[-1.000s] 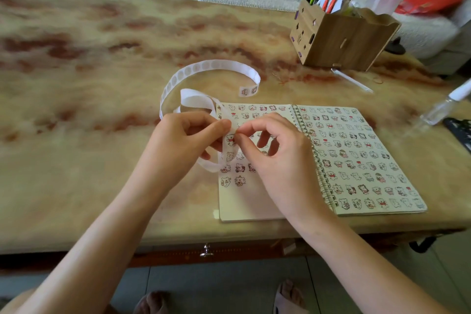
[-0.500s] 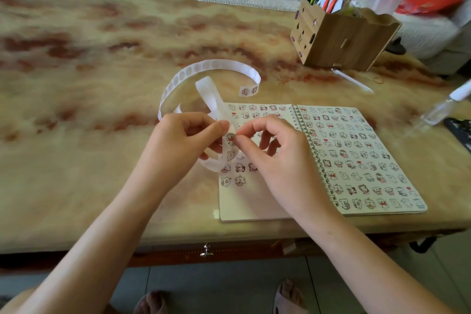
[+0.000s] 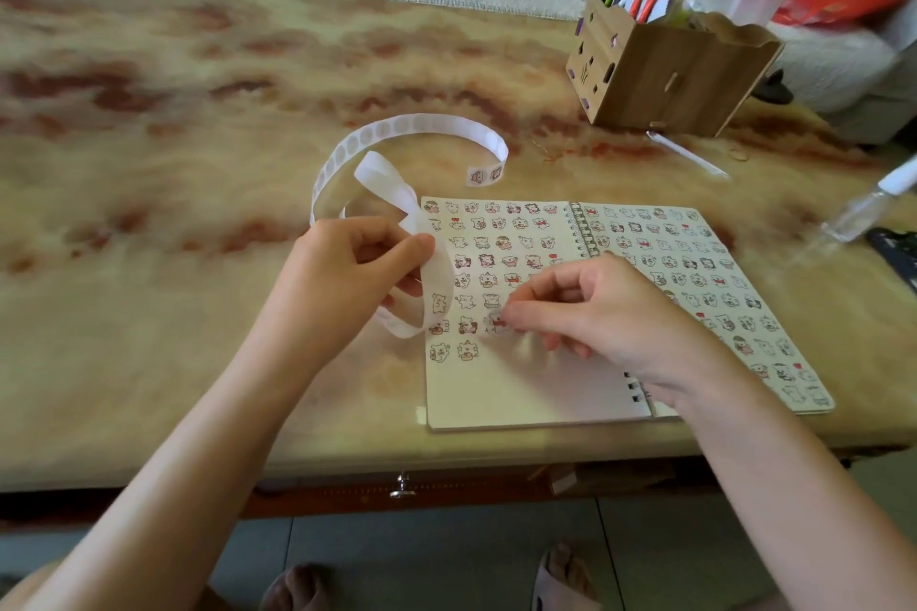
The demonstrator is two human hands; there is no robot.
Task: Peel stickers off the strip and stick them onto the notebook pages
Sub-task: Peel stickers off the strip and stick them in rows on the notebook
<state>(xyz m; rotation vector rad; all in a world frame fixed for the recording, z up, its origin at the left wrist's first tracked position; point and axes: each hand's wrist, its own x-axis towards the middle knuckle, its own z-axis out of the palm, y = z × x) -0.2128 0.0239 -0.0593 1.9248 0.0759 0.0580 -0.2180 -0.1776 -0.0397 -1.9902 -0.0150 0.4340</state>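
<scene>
The task is judged to be well past its middle. The open cream spiral-bound notebook [image 3: 536,392] is laid on the marbled beige-and-red worktop [image 3: 173,164] under and beyond the right hand [image 3: 610,308]. Its page beyond the right wrist is seen covered from top to bottom with small cartoon stickers. The page under the right hand's fingertips is filled for most of its height in even rows. The last row, just towards the person from those fingertips, is begun with only two stickers, and the paper nearer than that is left bare. A small cartoon sticker [image 3: 496,325] is pinched at the tips of the right thumb and forefinger and is held at the page surface in a part-filled row. Whether it is already pressed down cannot be told, since that spot is blurred. The left hand [image 3: 357,273] is closed on the long white curled paper sticker strip [image 3: 412,124], which is gripped between thumb and fingers to the left of the right hand, the two hands being near but apart. A few stickers are seen on the strip beside the left thumb and two more at its free end, beyond the left hand. The arc between shows only faint round outlines. What is left is judged to be the setting of the present sticker, the remaining ones on the strip, and the bare lower part of that page.
</scene>
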